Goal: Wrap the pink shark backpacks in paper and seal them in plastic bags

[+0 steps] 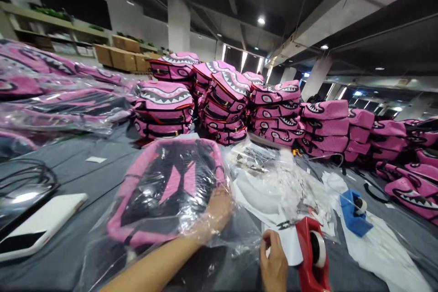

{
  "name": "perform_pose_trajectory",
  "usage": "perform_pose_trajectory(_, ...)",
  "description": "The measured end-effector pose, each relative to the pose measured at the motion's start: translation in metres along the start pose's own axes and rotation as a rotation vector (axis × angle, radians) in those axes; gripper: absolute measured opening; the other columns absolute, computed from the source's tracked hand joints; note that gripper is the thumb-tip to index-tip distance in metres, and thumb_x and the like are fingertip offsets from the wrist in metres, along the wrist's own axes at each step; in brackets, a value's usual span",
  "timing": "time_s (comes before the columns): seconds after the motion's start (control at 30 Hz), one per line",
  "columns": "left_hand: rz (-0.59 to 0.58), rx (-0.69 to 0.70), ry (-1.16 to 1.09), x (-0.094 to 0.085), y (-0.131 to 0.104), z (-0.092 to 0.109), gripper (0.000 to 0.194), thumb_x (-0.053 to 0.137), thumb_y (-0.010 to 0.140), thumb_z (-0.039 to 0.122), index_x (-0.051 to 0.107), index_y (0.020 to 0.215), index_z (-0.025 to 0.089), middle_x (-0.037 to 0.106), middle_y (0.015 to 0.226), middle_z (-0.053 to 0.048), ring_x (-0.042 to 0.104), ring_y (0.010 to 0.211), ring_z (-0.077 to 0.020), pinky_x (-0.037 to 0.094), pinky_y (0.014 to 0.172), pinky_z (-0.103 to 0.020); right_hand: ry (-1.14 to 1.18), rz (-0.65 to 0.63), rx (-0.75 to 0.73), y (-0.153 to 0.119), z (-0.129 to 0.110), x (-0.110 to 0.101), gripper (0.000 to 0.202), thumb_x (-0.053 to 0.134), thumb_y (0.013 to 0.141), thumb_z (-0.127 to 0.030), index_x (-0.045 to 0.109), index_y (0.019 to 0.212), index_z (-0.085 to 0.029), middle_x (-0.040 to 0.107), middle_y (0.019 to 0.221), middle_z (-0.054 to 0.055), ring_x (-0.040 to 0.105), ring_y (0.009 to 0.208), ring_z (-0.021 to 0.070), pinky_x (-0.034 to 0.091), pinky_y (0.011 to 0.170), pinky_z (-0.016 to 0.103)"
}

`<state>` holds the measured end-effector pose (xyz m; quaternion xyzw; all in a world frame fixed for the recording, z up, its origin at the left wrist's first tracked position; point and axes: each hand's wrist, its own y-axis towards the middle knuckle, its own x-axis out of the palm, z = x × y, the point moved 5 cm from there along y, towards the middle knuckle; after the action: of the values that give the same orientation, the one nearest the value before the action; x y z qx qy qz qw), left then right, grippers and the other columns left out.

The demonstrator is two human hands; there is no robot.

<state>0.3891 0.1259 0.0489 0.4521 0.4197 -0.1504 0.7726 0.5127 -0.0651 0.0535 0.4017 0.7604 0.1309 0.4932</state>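
Note:
A pink and black backpack (137, 187) lies back side up inside a clear plastic bag (99, 242) in front of me. My left hand (219, 207) reaches inside the bag's plastic at the backpack's right edge; its fingers are blurred under the film. Near the bag's open right end is my right hand (273, 260), its fingers curled together beside a white paper (290, 244). Whatever it may pinch is too small to make out. A red tape dispenser (304, 237) with a white roll stands just right of that hand.
Stacked pink backpacks (164, 105) line the back, and bagged ones (61, 109) lie at the left. A white device (44, 223) and black cables (30, 173) are at left. Right are loose plastic bags (284, 187) and a blue tape dispenser (354, 214).

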Motion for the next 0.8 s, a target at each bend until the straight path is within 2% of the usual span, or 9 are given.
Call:
perform_pose_trajectory(0.13,-0.139,0.104,0.110,-0.021,-0.086,0.009,0.048,0.054,0.085,0.010,0.065,0.131,0.016,0.052,0.152,-0.017,0.043,0.143,-0.0419,0.040,0.114,-0.061,0.297,-0.147,0.252,-0.045,0.018,0.023,0.022,0.039,0.098,-0.041,0.046,0.084,-0.026,0.056,0.061,-0.003,0.058,0.050,0.0174,0.047,0.051,0.026)
perform_pose_trajectory(0.23,-0.236,0.249,0.159,-0.034,-0.095,0.004,0.057,0.042,0.086,-0.001,0.061,0.135,0.020,0.048,0.156,-0.010,0.041,0.147,-0.0275,0.038,0.120,-0.048,0.454,-0.222,0.316,-0.070,0.016,0.038,0.020,0.039,0.095,-0.042,0.045,0.083,-0.026,0.050,0.056,-0.005,0.053,0.045,0.0164,0.041,0.045,0.025)
perform_pose_trajectory(0.37,-0.261,0.351,0.126,-0.055,-0.096,0.016,0.044,0.046,0.095,0.014,0.060,0.136,0.020,0.061,0.145,-0.010,0.045,0.144,-0.0266,0.037,0.120,-0.052,0.444,-0.255,0.405,-0.062,0.019,0.030,0.022,0.040,0.089,-0.048,0.042,0.083,-0.027,0.048,0.052,-0.006,0.054,0.043,0.0185,0.042,0.046,0.028)
perform_pose_trajectory(0.5,-0.086,0.682,0.039,-0.105,-0.170,0.048,0.044,0.049,0.094,0.016,0.059,0.137,0.024,0.070,0.132,-0.005,0.049,0.140,-0.0191,0.034,0.123,-0.037,0.258,-0.238,0.348,-0.035,0.016,0.012,0.031,0.052,0.080,-0.056,0.045,0.090,-0.027,0.051,0.053,-0.006,0.056,0.046,0.0213,0.043,0.050,0.031)
perform_pose_trajectory(0.53,0.035,0.585,0.095,-0.123,-0.188,0.042,0.047,0.048,0.094,0.014,0.059,0.137,0.029,0.074,0.125,-0.002,0.054,0.135,-0.0178,0.037,0.121,-0.034,0.192,-0.227,0.325,-0.030,0.014,0.008,0.035,0.054,0.078,-0.058,0.047,0.093,-0.027,0.053,0.055,-0.006,0.056,0.047,0.0216,0.042,0.050,0.031)
perform_pose_trajectory(0.6,0.253,0.050,0.295,-0.158,-0.216,0.000,0.054,0.048,0.092,0.012,0.057,0.136,0.043,0.074,0.119,0.001,0.058,0.130,-0.0221,0.044,0.114,-0.040,0.087,-0.204,0.277,-0.024,0.007,0.002,0.038,0.054,0.080,-0.062,0.051,0.093,-0.026,0.059,0.062,-0.001,0.058,0.050,0.0216,0.041,0.051,0.031)
perform_pose_trajectory(0.67,0.323,-0.234,0.384,-0.181,-0.242,-0.042,0.045,0.055,0.092,0.022,0.057,0.136,0.027,0.066,0.128,-0.016,0.052,0.133,-0.0412,0.046,0.104,-0.062,0.045,-0.190,0.206,-0.021,0.000,-0.003,0.041,0.044,0.087,-0.066,0.053,0.085,-0.025,0.064,0.073,0.004,0.061,0.058,0.0217,0.042,0.054,0.031)
perform_pose_trajectory(0.7,0.340,-0.339,0.408,-0.186,-0.254,-0.062,0.039,0.055,0.093,0.027,0.058,0.132,0.019,0.063,0.127,-0.022,0.052,0.129,-0.0470,0.046,0.098,-0.069,0.040,-0.187,0.175,-0.020,-0.003,-0.006,0.044,0.039,0.091,-0.066,0.051,0.080,-0.025,0.064,0.075,0.005,0.061,0.061,0.0218,0.043,0.057,0.032)
perform_pose_trajectory(0.8,0.279,-0.459,0.224,-0.170,-0.286,-0.104,0.023,0.044,0.098,0.039,0.058,0.104,0.022,0.067,0.097,-0.011,0.067,0.095,-0.0328,0.056,0.087,-0.051,0.026,-0.201,0.195,-0.021,-0.001,-0.015,0.044,0.032,0.095,-0.064,0.045,0.075,-0.026,0.057,0.066,0.002,0.056,0.057,0.0204,0.043,0.059,0.031)
